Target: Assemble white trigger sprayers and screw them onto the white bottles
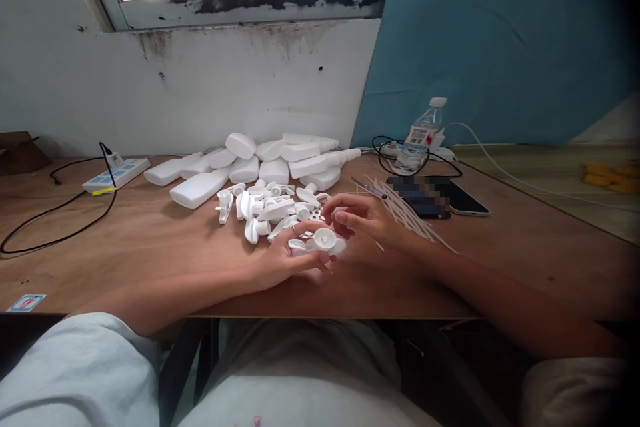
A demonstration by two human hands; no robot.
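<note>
My left hand (280, 259) is closed around a white plastic spray head (325, 239), whose round hollow collar faces up toward me. Just behind and to the right, my right hand (367, 217) has its fingers curled inward above the collar. Whether a small part sits between those fingertips is hidden. Beyond both hands lies a loose pile of similar white plastic heads (275, 209). To the right of the pile, thin white tubes (407, 213) are spread on the wooden table (165, 247), partly behind my right forearm.
White bottles (200, 188) lie heaped near the wall. Scissors (373, 190) rest by the tubes. At right are a tablet (465, 195), a dark device partly blurred out and a clear water bottle (416, 137). A power strip (117, 175) with a black cable lies at left.
</note>
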